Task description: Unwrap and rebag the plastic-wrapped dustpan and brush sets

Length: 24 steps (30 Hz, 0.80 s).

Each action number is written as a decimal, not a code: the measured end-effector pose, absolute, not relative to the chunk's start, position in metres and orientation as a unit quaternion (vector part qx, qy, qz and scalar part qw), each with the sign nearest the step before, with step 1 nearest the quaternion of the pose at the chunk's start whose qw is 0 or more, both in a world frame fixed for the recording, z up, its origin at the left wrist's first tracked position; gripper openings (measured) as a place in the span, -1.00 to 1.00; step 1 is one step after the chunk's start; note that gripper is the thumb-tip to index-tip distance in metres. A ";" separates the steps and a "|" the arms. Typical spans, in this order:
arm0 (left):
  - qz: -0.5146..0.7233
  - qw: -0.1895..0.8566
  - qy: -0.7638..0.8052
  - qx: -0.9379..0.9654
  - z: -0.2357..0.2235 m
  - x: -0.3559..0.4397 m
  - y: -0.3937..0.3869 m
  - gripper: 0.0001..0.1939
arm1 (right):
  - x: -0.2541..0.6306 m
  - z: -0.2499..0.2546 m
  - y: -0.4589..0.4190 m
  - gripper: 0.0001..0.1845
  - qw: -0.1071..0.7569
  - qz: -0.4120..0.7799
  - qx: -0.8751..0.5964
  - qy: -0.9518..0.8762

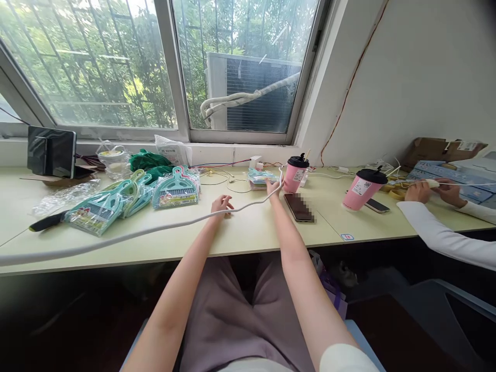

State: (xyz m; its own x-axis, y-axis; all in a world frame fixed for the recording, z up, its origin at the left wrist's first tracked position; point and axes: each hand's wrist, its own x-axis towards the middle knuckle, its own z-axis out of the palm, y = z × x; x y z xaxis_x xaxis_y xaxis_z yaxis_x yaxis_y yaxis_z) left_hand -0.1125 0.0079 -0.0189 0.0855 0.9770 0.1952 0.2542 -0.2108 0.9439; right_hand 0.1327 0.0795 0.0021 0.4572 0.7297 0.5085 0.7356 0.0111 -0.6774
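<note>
Mauve trousers (pixel 236 310) fill the lap below, with both bare forearms reaching forward over them to a pale cream tabletop (pixel 248 230). A thin white cable (pixel 163 227) sweeps in from the lower left, passes just beside the left hand (pixel 222 205), and rises past the right hand (pixel 274 186). The left hand's grip is relaxed, its fingers lightly curled on the tabletop, with nothing held. The right hand's fingers meet a small teal-and-clear plastic packet (pixel 262 178), with the cable right against them; whether that grip has hold of either, I cannot tell.

Just beyond sits a black smartphone (pixel 298 207), partly blurred, with a tall pink cup with a black lid (pixel 296 175) behind the packet. To the left lie teal dustpan-and-brush sets in clear wrap (pixel 176 189), a black-handled tool (pixel 46 222), a crumpled green plastic bag (pixel 147 160), and a black tablet on a stand (pixel 50 152). To the right stand a second pink cup (pixel 364 188) and a dark phone (pixel 376 205). There, a co-worker's hands (pixel 434 191), in white sleeves, work a small white object (pixel 432 183) over blue boxes (pixel 457 178). Behind everything, a window (pixel 155 67) shows an outdoor air-conditioning unit (pixel 251 93).
</note>
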 end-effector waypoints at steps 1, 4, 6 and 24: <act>0.458 0.398 0.493 0.623 -0.019 -0.112 0.007 -0.58 | 0.125 -0.005 0.077 -0.21 0.464 -0.014 -0.723 -0.512; 0.445 0.417 0.493 0.621 -0.018 -0.111 0.004 -0.63 | 0.108 -0.021 0.069 -0.36 0.337 -0.035 -0.690 -0.640; 0.439 0.418 0.491 0.626 -0.019 -0.111 0.003 -0.67 | 0.104 -0.026 0.068 -0.40 0.249 -0.028 -0.657 -0.711; 0.392 0.348 0.498 0.691 -0.021 -0.106 -0.002 -0.74 | 0.071 0.000 0.084 -0.64 0.153 -0.083 -0.716 -0.676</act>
State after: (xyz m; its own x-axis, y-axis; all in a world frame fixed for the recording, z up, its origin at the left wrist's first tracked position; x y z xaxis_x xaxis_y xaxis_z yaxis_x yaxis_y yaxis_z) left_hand -0.1064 -0.0019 -0.0205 0.1968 0.9608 0.1951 0.4147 -0.2619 0.8715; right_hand 0.0706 0.0842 0.0000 0.0717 0.9426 0.3261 0.9936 -0.0387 -0.1066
